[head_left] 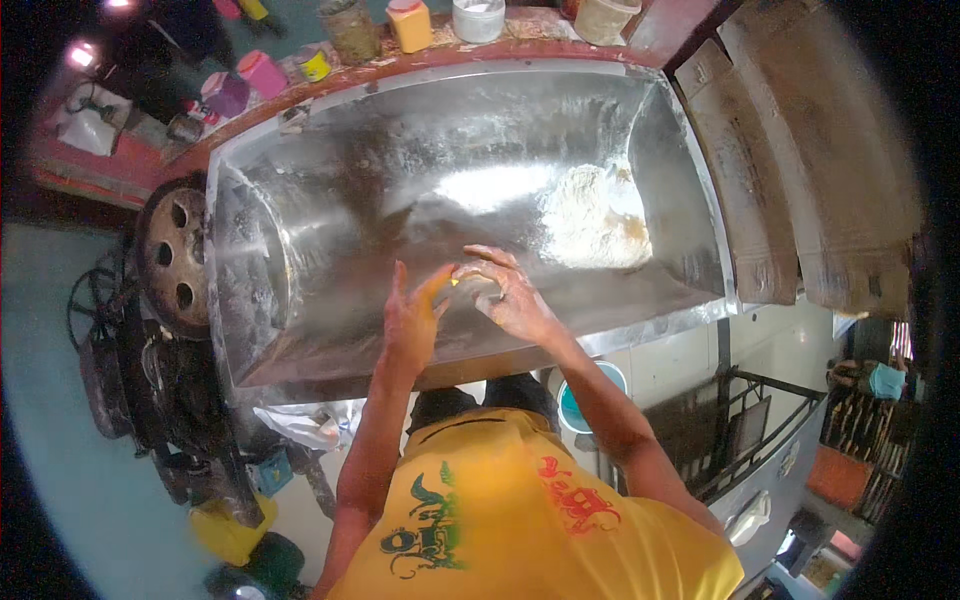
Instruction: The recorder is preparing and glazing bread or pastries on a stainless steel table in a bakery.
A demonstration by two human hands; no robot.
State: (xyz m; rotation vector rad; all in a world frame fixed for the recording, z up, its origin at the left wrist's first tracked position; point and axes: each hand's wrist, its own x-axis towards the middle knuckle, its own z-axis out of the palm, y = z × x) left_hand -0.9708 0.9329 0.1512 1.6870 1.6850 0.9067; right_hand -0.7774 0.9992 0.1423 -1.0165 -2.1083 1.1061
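Note:
Both my hands are held over a large metal trough point(380, 250), near its front side. My left hand point(412, 318) is open, its fingers apart and the index finger stained yellow-orange. My right hand point(512, 302) is also open, with flour-dusted fingers reaching toward the left fingertips. Where the fingertips meet shows a tiny yellow bit point(455, 282); what it is, and which finger it clings to, I cannot make out. A heap of white flour point(597, 222) lies on the trough's bottom at the right, apart from my hands.
Several jars and tubs, among them an orange-lidded jar point(409, 27) and a white tub point(478, 18), line the ledge behind the trough. A pulley wheel point(178, 257) and machinery stand at the left. Cardboard point(820, 150) borders the right. Below the front edge is a bucket point(592, 398).

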